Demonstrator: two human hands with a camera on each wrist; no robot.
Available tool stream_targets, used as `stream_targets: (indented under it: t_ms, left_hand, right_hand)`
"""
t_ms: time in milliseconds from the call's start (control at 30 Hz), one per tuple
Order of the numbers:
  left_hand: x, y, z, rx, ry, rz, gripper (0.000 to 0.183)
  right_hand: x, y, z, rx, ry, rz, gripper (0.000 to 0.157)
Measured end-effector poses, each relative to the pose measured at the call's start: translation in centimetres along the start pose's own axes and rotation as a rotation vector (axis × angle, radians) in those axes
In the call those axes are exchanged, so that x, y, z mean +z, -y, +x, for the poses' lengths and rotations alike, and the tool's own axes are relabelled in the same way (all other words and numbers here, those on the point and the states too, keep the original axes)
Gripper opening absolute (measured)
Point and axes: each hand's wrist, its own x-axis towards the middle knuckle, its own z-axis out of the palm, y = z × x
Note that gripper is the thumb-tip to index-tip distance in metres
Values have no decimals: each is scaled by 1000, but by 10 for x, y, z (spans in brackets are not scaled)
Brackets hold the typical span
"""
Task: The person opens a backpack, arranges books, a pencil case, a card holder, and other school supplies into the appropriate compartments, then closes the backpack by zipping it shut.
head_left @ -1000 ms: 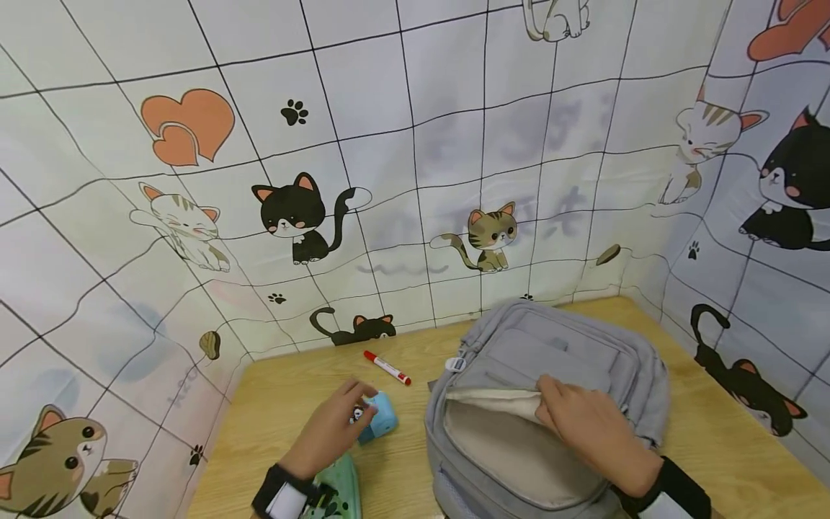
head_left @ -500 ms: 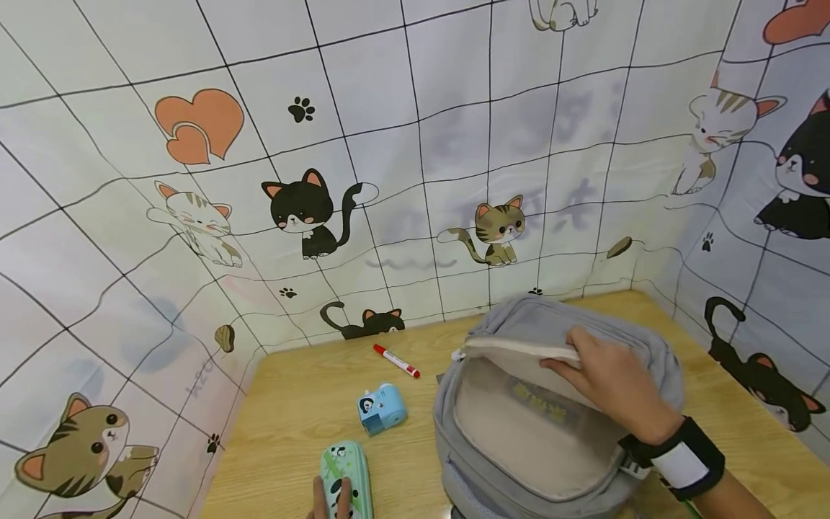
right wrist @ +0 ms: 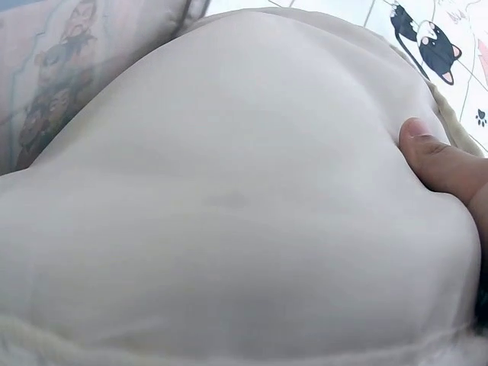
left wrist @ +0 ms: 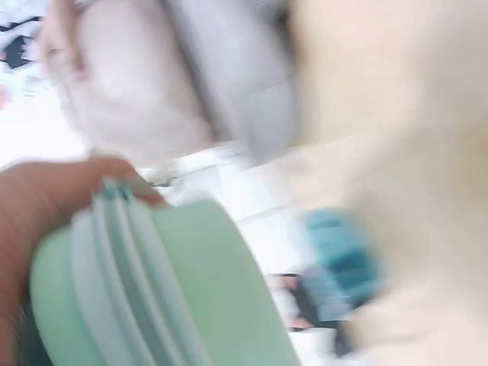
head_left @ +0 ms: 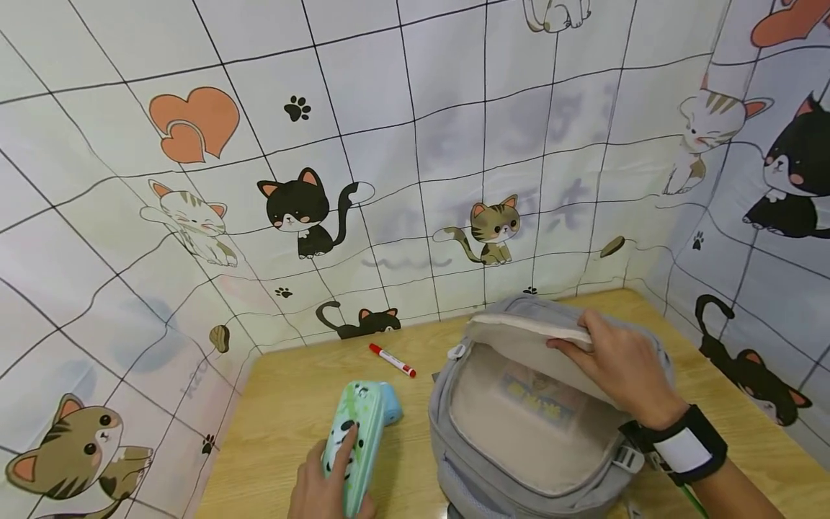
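My left hand (head_left: 327, 479) grips a green pencil case (head_left: 357, 432) printed with pandas, raised and tilted over the table's left part. In the left wrist view the thumb lies along the zipped edge of the pencil case (left wrist: 206, 282). With thumb and fingers my right hand (head_left: 622, 371) pinches the front flap of a grey backpack (head_left: 447, 432) and holds it up. The pale lining (right wrist: 244, 183) fills the right wrist view, the thumb pressed on it. Inside the wide opening, a printed panel with yellow lettering (head_left: 534, 404) shows behind the lining.
A light blue pencil sharpener (head_left: 392, 404) stands behind the pencil case, partly covered by it. Farther back lies a red-and-white marker (head_left: 392, 360). The wooden table (head_left: 279, 404) ends against a cat-printed cloth wall (head_left: 389, 166) at the back.
The left hand has come down from near the sharpener, taken hold of the pencil case and raised it. The right hand has pulled the backpack flap up and back, widening the opening.
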Motion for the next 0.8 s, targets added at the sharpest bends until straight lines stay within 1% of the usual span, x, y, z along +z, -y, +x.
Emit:
stream_targets:
  t_ms: [33,67,100,133,167,233,267,300,367,400,433,467,533,600,667,733,800]
  left_hand:
    - [-11,-10,11,127,-62,-13,90]
    - [-19,-22,21,250,-100,-37,89]
    - [-23,-34,31,360,-113,-62,89]
    - [-25,-47,41,459,-91,-97,88]
    - [-24,-61,51,540,-50,-133,87]
    - [-12,-87,69,690,81,-195,83]
    - [-3,-98,79,756,154,-222,82]
    - [8,-109,87,806,226,-227,81]
    - [33,-126,104,902,337,-208,79]
    - [46,-133,111,935,376,-189,78]
    - [58,-139,117,965,391,-159,78]
    - [69,-145,123,987,392,-129,77]
    - [91,-154,133,1023,356,-62,77]
    - [107,-162,143,1042,307,-6,76]
    - [119,-169,151,1051,264,46,74]
    - [129,-176,159,1043,250,76,72]
    - [132,-181,165,1022,258,90,71]
  right_hand:
    - [-1,-1,1,8,-2,-2,69]
    - [-2,-1,1,15,-2,-1,69]
    - [-3,-1,2,22,-3,2,69]
    - [-4,-2,2,32,-4,8,69]
    - [-5,-2,3,44,-4,22,68]
    - [-6,-2,5,72,5,52,63]
    - [-6,-2,6,86,11,65,60]
    - [-6,-2,7,99,17,72,57]
    - [-5,-2,9,124,32,88,54]
    - [-5,-1,9,130,43,88,54]
    - [-5,0,10,134,51,86,54]
    - [-4,0,10,137,58,83,54]
    - [-5,2,9,141,66,88,55]
    - [-7,3,9,139,68,88,55]
    - [-8,4,9,127,58,92,54]
    - [-10,5,10,102,40,93,53]
    - [-12,7,11,69,22,88,55]
